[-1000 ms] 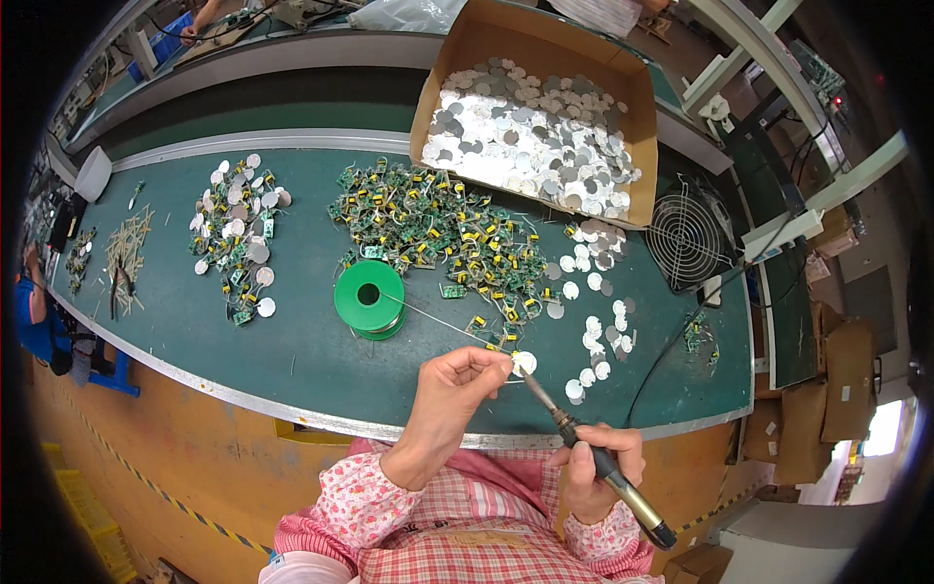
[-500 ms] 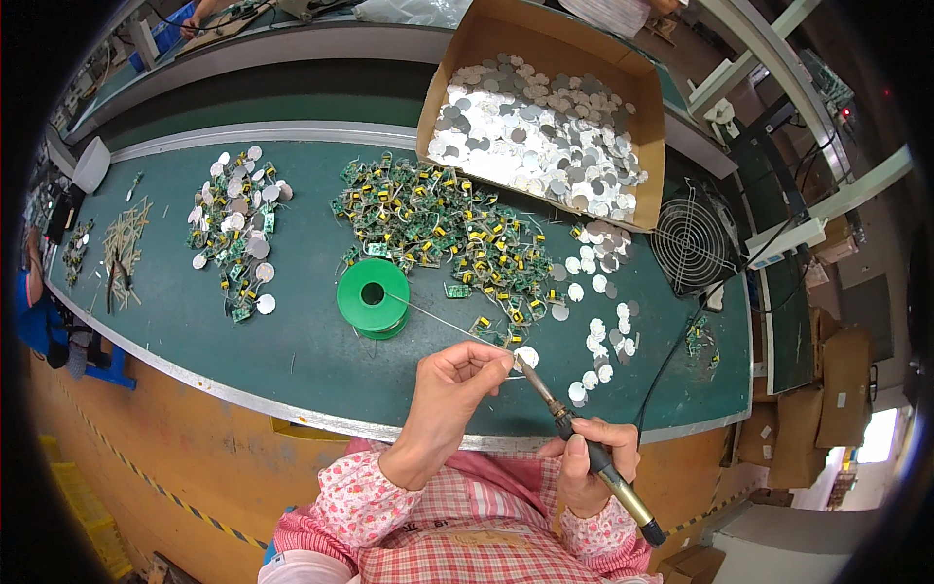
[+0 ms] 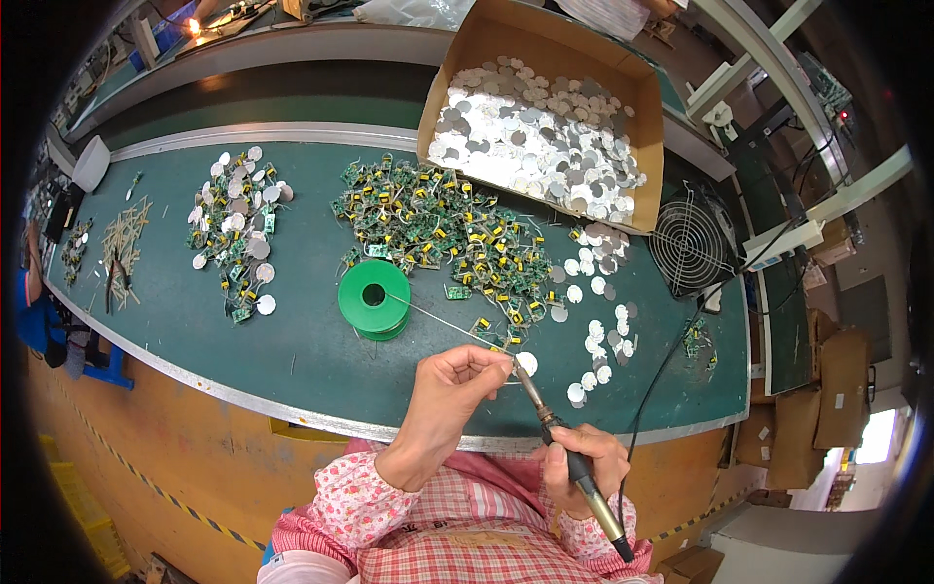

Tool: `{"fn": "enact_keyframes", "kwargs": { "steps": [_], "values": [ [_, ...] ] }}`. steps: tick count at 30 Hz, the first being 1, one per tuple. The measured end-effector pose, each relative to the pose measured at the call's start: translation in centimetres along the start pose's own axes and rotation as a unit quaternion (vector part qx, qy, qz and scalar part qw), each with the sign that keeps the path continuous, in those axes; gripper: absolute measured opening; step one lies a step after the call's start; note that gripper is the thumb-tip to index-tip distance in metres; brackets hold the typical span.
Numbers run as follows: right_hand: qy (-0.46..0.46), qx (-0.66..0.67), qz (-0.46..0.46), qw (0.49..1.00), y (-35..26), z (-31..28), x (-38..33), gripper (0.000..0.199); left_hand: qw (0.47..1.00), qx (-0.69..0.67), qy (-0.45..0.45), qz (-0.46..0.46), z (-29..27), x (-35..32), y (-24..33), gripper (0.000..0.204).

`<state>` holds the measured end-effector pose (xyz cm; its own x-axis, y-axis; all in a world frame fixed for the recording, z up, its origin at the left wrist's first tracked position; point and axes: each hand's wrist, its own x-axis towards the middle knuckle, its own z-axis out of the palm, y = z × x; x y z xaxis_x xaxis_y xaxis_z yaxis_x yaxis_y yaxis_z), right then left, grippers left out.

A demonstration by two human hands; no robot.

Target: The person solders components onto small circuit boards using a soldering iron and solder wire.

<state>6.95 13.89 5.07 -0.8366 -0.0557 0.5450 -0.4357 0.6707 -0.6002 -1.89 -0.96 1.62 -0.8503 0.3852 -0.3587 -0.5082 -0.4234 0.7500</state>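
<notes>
The bench (image 3: 195, 331) is dark green with a silvery edge. The spool (image 3: 375, 299) is bright green. The boards (image 3: 438, 229) are green with yellow parts (some black too). The discs (image 3: 545, 136) are silver-white, in a brown box (image 3: 443, 88). The iron (image 3: 574, 462) has a black handle. The sleeves (image 3: 350, 501) are pink floral; the apron (image 3: 457, 540) is red-and-white check. The fan (image 3: 689, 243) is black.

The left hand's fingers (image 3: 484, 360) hide the solder wire's (image 3: 443, 321) end and joint.

Green workbench (image 3: 175, 321) carries solder spool (image 3: 375, 298), circuit boards (image 3: 438, 229), discs (image 3: 233, 209), cardboard box (image 3: 545, 44).
</notes>
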Motion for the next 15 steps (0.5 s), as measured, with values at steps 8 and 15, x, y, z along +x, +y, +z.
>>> {"fn": "enact_keyframes", "kwargs": {
  "steps": [8,15],
  "values": [
    [0.123,-0.003,0.106,0.987,0.7,1.0,-0.4,0.02,1.0,0.005,-0.004,-0.007,0.1,-0.2,0.2,0.01],
    [0.114,0.112,0.241,0.957,1.4,3.2,0.6,0.027,1.0,0.004,-0.017,-0.006,0.2,-0.5,-0.3,0.01]
  ]
}}
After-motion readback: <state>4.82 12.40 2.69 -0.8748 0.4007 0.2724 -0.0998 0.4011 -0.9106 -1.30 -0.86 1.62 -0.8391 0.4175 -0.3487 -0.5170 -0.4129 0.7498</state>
